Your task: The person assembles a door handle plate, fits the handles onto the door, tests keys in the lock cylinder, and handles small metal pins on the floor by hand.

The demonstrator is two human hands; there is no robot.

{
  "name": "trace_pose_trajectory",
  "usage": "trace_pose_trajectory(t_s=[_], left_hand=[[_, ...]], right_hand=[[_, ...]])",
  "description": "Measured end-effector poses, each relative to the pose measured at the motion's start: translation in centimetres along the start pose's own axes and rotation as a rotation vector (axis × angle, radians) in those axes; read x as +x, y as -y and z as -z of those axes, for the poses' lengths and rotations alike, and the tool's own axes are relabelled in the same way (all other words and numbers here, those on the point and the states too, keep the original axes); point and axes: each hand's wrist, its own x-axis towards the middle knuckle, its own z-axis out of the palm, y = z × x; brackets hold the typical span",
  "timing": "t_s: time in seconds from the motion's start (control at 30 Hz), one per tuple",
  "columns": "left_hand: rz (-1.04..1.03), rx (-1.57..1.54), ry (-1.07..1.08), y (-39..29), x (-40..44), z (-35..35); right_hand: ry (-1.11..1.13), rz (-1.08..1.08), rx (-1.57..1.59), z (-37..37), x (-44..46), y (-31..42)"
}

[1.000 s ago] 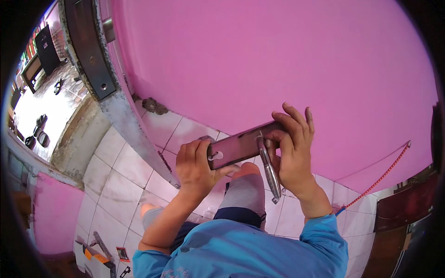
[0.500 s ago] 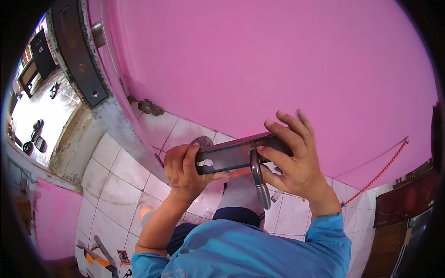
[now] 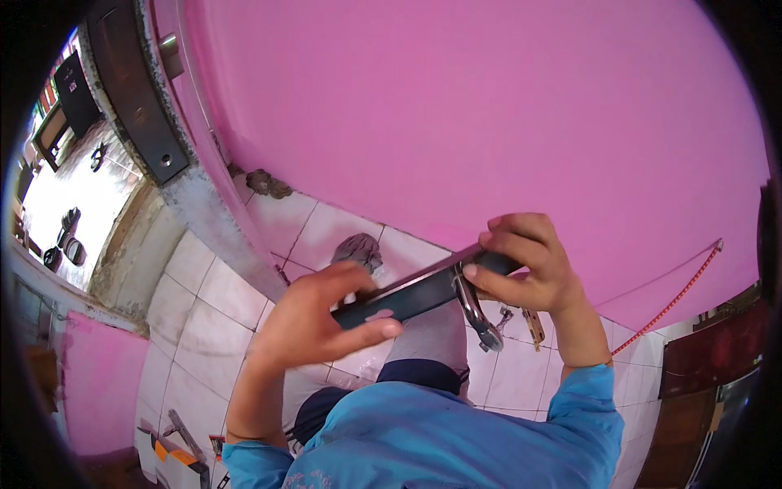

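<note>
A dark door handle plate point(image 3: 407, 295) with a curved metal lever point(image 3: 476, 314) is held up in front of my body, its right end higher than its left. My right hand point(image 3: 533, 265) grips the plate's right end, the thumb near the base of the lever and the fingers over the top edge. Around the left end, my left hand point(image 3: 314, 318) is slightly blurred, its thumb and fingers spread apart. The thumb's reflection shows on the plate, with a gap between them. A gold-coloured metal piece point(image 3: 534, 329) lies on the floor beyond the lever.
A pink door point(image 3: 489, 106) fills the background. On the tiled floor lie a grey cloth point(image 3: 358, 251), a brown cloth point(image 3: 267, 184) and, at lower left, a metal handle point(image 3: 184, 432) beside a box point(image 3: 175, 463). A red cord point(image 3: 676, 301) slants at right.
My left hand has loosened from the plate's left end and its fingers have spread. The plate has tilted, its left end lower, while my right hand keeps its grip.
</note>
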Motion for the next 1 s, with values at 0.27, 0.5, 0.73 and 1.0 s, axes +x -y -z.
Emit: trace_pose_trajectory(t_s=[0.27, 0.5, 0.73, 1.0], left_hand=[[-0.115, -0.914, 0.493, 2.3, 2.3, -2.2], [-0.103, -0.687, 0.088, 0.7, 2.2, -4.7], [-0.137, -0.598, -0.072, 1.6, 3.0, -7.2], [-0.181, -0.224, -0.183, 2.3, 3.5, -6.6]], right_hand=[[-0.053, 0.028, -0.120, -0.1, 0.9, 0.3], [-0.145, -0.750, 0.527, 1.7, 1.2, 1.0], [0.038, -0.916, 0.665, -0.5, 2.1, 2.3], [-0.128, -1.025, 0.957, -3.5, 0.8, 1.0]])
